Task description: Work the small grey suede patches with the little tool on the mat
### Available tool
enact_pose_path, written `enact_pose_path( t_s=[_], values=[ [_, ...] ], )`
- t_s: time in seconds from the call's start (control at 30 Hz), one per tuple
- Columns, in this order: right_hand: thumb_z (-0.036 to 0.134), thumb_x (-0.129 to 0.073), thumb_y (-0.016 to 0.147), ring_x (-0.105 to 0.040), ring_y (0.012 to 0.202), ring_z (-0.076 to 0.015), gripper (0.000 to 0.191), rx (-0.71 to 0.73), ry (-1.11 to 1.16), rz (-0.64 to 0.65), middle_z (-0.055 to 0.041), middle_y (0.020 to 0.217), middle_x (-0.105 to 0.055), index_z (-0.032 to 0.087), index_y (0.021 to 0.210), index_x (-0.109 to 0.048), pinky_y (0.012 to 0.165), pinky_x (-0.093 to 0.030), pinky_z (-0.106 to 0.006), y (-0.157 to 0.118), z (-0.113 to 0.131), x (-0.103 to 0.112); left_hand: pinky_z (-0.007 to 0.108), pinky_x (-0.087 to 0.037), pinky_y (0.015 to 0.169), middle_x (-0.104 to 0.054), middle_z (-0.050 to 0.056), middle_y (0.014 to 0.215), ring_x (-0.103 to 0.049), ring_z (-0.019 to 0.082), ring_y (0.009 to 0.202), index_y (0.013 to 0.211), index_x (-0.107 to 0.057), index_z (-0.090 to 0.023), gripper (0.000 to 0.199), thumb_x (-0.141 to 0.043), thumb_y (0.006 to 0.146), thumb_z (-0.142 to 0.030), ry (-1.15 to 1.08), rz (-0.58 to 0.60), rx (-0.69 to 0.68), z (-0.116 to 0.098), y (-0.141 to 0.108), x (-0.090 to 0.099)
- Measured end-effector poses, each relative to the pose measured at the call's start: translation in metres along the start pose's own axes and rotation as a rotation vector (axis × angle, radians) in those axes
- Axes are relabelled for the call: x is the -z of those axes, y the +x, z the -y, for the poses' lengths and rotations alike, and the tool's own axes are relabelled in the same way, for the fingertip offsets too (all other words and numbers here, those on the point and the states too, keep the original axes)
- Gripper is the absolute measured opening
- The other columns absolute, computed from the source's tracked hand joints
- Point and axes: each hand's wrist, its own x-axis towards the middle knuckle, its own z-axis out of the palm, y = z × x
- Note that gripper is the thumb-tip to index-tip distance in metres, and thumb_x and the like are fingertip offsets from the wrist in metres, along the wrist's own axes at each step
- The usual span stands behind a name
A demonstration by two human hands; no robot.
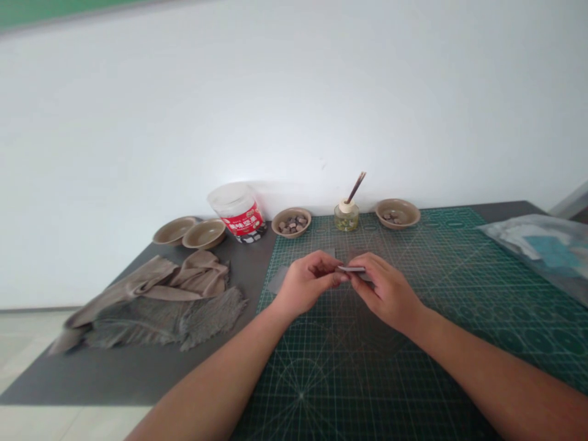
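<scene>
Above the green cutting mat (303, 367), my two hands meet at the fingertips. A thin, flat, whitish piece (353, 269) is between them, seen nearly edge-on, so its kind does not show. My right hand (388, 291) pinches it between thumb and fingers. My left hand (301, 285) is closed too, thumb and fingertips at the piece's left end. Behind and beside the left hand, a clear plastic piece (277, 280) lies flat on the mat, partly hidden by that hand.
Along the wall stand two brown bowls (204, 234), a clear jar with a red label (241, 219), a bowl of stones (291, 223), a reed diffuser (346, 216) and another bowl (398, 214). Crumpled cloths (156, 306) lie left; a plastic bag (546, 248) lies right.
</scene>
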Motion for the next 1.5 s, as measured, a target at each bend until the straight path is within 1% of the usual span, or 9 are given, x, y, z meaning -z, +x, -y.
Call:
enact_pose_path(
  t_s=[0.23,0.43,0.63,0.87,1.0,1.17,1.27,1.37,1.5],
  values=[
    [0.015,-0.056,0.098,-0.064,0.093,-0.0194,0.013,-0.048,0.018,-0.004,-0.0058,0.099,-0.067,0.022,0.107,-0.061,0.082,-0.053,-0.033,-0.001,0.003,-0.002,0.027,-0.054,0.071,-0.075,0.004,0.083,-0.069,0.015,0.076,0.09,-0.073,-0.016,0.021,-0.084,0.076,-0.028,0.056,0.017,-0.032,0.0,-0.001,0.004],
    [0.013,-0.055,0.097,-0.064,0.093,-0.02,0.014,-0.013,-0.019,-0.003,-0.0066,0.098,-0.066,0.021,0.106,-0.061,0.083,-0.053,-0.034,0.0,0.001,-0.001,0.025,-0.051,0.062,-0.072,0.002,0.075,-0.065,0.013,0.064,0.09,-0.072,-0.017,0.024,-0.083,0.076,-0.032,0.059,0.009,0.015,0.001,0.001,0.002],
    [0.014,-0.055,0.097,-0.064,0.094,-0.0201,0.012,0.041,-0.038,-0.004,-0.0066,0.097,-0.067,0.02,0.104,-0.062,0.085,-0.052,-0.033,0.0,0.005,0.003,0.025,-0.051,0.063,-0.071,0.002,0.075,-0.065,0.013,0.066,0.091,-0.069,-0.016,0.027,-0.083,0.076,-0.033,0.014,0.029,0.04,0.001,0.0,0.001],
    [0.027,-0.064,0.094,-0.067,0.083,-0.0173,0.007,-0.258,-0.086,-0.266,-0.001,0.091,-0.072,0.023,0.098,-0.068,0.077,-0.051,-0.029,0.004,0.003,0.015,0.022,-0.05,0.067,-0.069,-0.002,0.078,-0.064,0.011,0.071,0.09,-0.065,-0.017,0.025,-0.083,0.073,-0.018,0.049,0.025,0.0,0.008,0.007,0.005],
    [0.033,-0.066,0.092,-0.067,0.074,-0.0161,0.01,-0.376,0.002,-0.178,0.0009,0.083,-0.073,0.024,0.093,-0.069,0.068,-0.049,-0.027,0.004,0.002,0.012,0.027,-0.054,0.075,-0.071,0.001,0.082,-0.068,0.013,0.076,0.097,-0.069,-0.016,0.025,-0.078,0.074,-0.012,-0.016,0.068,0.015,0.012,0.009,0.005],
    [0.03,-0.068,0.089,-0.068,0.073,-0.0169,0.009,-0.45,0.158,-0.15,-0.0006,0.085,-0.074,0.023,0.091,-0.063,0.067,-0.051,-0.027,0.001,0.001,0.005,0.029,-0.055,0.077,-0.073,0.003,0.084,-0.07,0.016,0.078,0.085,-0.067,-0.015,0.014,-0.076,0.075,-0.014,-0.021,0.049,0.044,0.01,0.007,0.003],
    [0.022,-0.064,0.089,-0.07,0.083,-0.0182,0.005,-0.419,0.256,-0.164,-0.0028,0.095,-0.074,0.023,0.091,-0.06,0.075,-0.054,-0.029,0.0,-0.002,0.005,0.027,-0.052,0.071,-0.072,0.001,0.081,-0.067,0.014,0.074,0.086,-0.067,-0.017,0.014,-0.077,0.079,-0.024,0.111,0.043,0.036,0.006,0.006,0.002],
    [0.02,-0.063,0.088,-0.065,0.077,-0.0168,0.003,-0.379,0.233,-0.163,-0.0014,0.086,-0.069,0.022,0.088,-0.061,0.072,-0.052,-0.028,0.002,-0.003,0.005,0.025,-0.048,0.066,-0.069,0.0,0.077,-0.062,0.014,0.071,0.085,-0.069,-0.018,0.018,-0.078,0.079,-0.032,0.308,0.017,-0.012,0.002,0.005,0.002],
    [0.024,-0.065,0.088,-0.059,0.069,-0.0145,0.006,-0.39,0.298,-0.121,0.0011,0.078,-0.063,0.021,0.086,-0.06,0.064,-0.049,-0.026,0.003,-0.003,0.003,0.025,-0.048,0.068,-0.07,0.001,0.081,-0.062,0.014,0.074,0.087,-0.068,-0.018,0.018,-0.076,0.082,-0.033,0.335,-0.002,-0.039,0.001,0.004,0.001]
  ],
)
